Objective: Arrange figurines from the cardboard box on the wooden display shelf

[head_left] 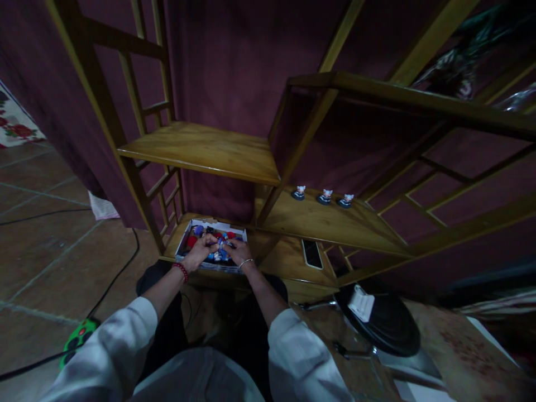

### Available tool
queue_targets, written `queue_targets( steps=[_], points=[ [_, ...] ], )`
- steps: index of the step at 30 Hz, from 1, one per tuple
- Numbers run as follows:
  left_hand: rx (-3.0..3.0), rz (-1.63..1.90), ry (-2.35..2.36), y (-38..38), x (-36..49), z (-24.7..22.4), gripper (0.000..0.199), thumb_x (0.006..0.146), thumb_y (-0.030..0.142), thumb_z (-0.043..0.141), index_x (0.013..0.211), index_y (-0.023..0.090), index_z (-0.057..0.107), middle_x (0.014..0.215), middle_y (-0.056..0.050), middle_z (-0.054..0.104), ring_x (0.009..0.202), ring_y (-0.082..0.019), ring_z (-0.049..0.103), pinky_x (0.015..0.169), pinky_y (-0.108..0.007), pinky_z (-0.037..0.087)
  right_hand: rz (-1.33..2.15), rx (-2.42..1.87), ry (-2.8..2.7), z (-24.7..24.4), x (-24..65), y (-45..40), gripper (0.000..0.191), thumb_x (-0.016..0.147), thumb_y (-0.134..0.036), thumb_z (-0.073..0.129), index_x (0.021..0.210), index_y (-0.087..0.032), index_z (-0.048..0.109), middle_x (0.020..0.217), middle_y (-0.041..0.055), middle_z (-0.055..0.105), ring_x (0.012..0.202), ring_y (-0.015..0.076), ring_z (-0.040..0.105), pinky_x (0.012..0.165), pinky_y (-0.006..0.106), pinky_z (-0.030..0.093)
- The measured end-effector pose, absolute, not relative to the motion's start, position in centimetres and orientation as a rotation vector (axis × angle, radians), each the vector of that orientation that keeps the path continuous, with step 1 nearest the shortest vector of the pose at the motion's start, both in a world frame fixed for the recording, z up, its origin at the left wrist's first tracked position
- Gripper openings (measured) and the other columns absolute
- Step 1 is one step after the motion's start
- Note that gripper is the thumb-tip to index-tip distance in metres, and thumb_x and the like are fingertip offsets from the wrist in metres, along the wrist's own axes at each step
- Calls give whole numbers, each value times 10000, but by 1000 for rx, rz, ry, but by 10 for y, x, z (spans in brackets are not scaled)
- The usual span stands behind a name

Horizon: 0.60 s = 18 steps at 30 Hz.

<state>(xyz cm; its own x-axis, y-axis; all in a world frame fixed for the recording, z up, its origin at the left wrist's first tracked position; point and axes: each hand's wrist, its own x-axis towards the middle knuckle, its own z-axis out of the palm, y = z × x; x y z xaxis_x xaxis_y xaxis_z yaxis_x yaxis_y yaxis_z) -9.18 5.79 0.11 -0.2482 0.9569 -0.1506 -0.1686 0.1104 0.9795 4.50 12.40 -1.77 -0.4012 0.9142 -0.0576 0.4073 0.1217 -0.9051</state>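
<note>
A shallow white cardboard box (237,228) lies on the lowest wooden shelf, with several small red, blue, purple and black figurines in it. Over the box, my left hand (203,250) comes in from the left, its fingers closed around a small blue-and-white figurine (221,243). My right hand (238,252) pinches the same figurine from the other side. Fingers hide part of it, and its details are too small to make out. Below the hands, more blue-and-white figurines (216,257) lie near the box's front wall.
Three small figurines (325,196) on dark bases stand on the shelf (335,223) to the right. A phone (312,254) lies on the lower board. Above the box juts another wooden shelf (205,149). A round black stool seat (393,321) stands at right; a green power strip (79,338) is on the floor.
</note>
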Motion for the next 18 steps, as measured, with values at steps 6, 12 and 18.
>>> queue_targets(
  steps=[6,12,18],
  points=[
    [915,1379,1351,48,-87,4,197,552,201,687,692,164,552,640,49,527,628,-77,473,605,-179,369,1381,-1291,-1779,-11,47,113,234,675,-371,590,764,-165,656,499,-41,556,415,85,508,402,176,374],
    [930,1383,1291,41,-86,10,219,550,214,691,708,175,543,647,51,530,649,-81,486,627,-183,372,1460,-1282,-1666,-3,47,105,225,658,-373,603,707,-159,650,484,-44,548,404,72,481,407,174,365],
    [917,1401,1294,38,-86,14,237,540,231,695,691,179,519,631,59,519,634,-78,477,609,-179,361,1416,-1247,-1666,-3,43,101,228,652,-371,595,694,-153,649,475,-45,535,390,76,482,391,172,353]
  ],
)
